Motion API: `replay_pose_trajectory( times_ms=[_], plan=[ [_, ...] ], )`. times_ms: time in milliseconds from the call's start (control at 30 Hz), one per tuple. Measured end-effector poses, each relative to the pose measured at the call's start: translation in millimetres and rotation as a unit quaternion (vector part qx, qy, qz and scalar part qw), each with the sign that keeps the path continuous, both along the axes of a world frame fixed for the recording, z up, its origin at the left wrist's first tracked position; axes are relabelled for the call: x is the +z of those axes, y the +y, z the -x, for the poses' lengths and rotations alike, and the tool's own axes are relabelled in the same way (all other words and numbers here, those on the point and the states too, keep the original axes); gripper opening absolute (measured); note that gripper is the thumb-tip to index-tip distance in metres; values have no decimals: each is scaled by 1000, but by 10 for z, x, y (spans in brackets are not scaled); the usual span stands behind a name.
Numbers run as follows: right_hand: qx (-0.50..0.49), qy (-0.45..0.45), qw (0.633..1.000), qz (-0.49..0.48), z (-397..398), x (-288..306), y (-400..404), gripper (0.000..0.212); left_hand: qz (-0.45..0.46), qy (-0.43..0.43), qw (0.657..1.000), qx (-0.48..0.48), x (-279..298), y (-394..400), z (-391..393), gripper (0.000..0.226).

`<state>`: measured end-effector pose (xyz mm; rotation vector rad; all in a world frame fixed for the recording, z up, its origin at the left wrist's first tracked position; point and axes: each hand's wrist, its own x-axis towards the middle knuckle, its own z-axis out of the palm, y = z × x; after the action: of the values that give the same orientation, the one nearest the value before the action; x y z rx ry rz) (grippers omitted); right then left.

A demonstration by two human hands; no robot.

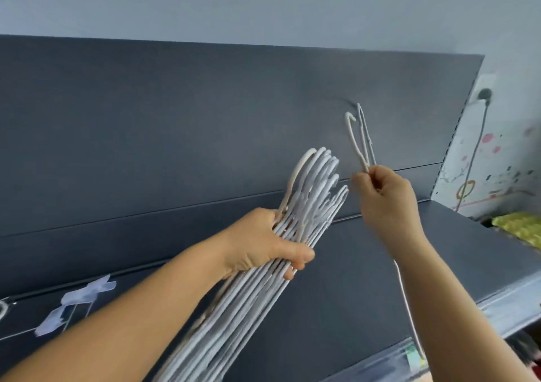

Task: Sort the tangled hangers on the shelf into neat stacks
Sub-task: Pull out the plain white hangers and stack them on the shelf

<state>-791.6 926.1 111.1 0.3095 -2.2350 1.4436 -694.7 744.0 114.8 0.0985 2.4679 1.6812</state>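
Your left hand point(265, 242) is clamped round a bundle of white wire hangers point(295, 220), hooks fanned toward 1 o'clock. Your right hand point(386, 203) pinches two hangers point(358, 138) by the neck, at 2 o'clock of the bundle, above the dark shelf point(366, 279). Risk: loose hooks snag the fanned bundle on merging; grip may slip.

Above the shelf point(366, 264), the left hand point(263, 244) holds a hanger bundle point(307, 194); to its right, the right hand point(386, 200) lifts a single hanger point(355, 138).
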Motion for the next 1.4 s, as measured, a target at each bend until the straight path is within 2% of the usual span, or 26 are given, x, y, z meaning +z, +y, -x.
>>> replay_pose_trajectory(
  times_ms=[233, 333, 400, 500, 600, 700, 767, 900, 1100, 1233, 1333, 1400],
  plan=[
    [-37, 52, 994, -94, 91, 67, 205, 26, 129, -28, 988, -75, -114, -51, 18, 13],
    [-56, 71, 989, -117, 99, 85, 280, 27, 190, -17, 977, -97, -96, -58, 24, 16],
    [-68, 65, 993, -78, 92, 117, 319, 31, 223, -11, 969, -105, -92, -57, 36, 18],
    [-72, 65, 995, 31, 81, 194, 361, 34, 276, 14, 956, -101, -79, -70, 54, 24],
    [-82, 58, 988, 116, 86, 274, 427, 30, 311, 30, 945, -98, -67, -105, 45, 25],
    [-57, 8, 982, 178, 113, 402, 498, 18, 339, 52, 935, -94, -63, -156, 32, 27],
    [-23, -46, 977, 205, 173, 465, 541, 22, 371, 77, 922, -84, -55, -178, 22, 25],
    [46, -97, 940, 324, 260, 528, 666, 18, 395, 95, 910, -78, -49, -209, -26, 30],
    [32, -55, 860, 506, 396, 719, 933, 19, 336, 97, 932, -92, -15, -293, -138, 23],
    [28, -53, 833, 550, 465, 736, 816, 21, 346, 105, 927, -105, 14, -281, -175, 20],
    [57, -106, 837, 533, 424, 518, 500, 21, 402, 167, 894, -105, -17, -219, -159, 25],
    [77, -154, 842, 511, 356, 341, 284, 13, 426, 204, 876, -101, -54, -163, -160, 23]
  ],
)
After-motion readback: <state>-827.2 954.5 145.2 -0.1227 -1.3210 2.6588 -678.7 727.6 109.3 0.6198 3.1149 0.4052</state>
